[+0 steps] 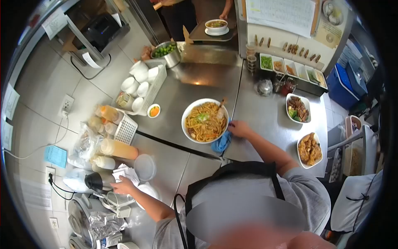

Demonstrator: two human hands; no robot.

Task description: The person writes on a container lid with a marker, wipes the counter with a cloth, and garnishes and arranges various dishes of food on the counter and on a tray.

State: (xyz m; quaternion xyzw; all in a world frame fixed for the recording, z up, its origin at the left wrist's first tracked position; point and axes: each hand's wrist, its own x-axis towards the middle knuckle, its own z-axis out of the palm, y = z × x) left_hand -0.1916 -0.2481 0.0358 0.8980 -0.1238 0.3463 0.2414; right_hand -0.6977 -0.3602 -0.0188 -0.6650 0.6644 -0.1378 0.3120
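Observation:
A white bowl of noodles (203, 129) with chopped greens on top sits on the steel counter. At its right rim is my right hand (239, 128), its fingers closed on a blue cloth (222, 142) bunched against the bowl's lower right side. My left hand (123, 186) is stretched to the left, fingers apart, beside a pile of white paper napkins (127, 174). Just left of its fingertips stands a black and steel jug (97, 182). Whether those fingers touch the napkins is hard to make out.
Two white dishes of food (298, 108) (309, 150) stand at the right. A topping rack (290, 74) lies behind them. Sauce bottles (118, 149), a basket of cups (159, 81) and a small orange-filled cup (154, 111) line the left. Another person's hand (223, 16) is by a soup tray.

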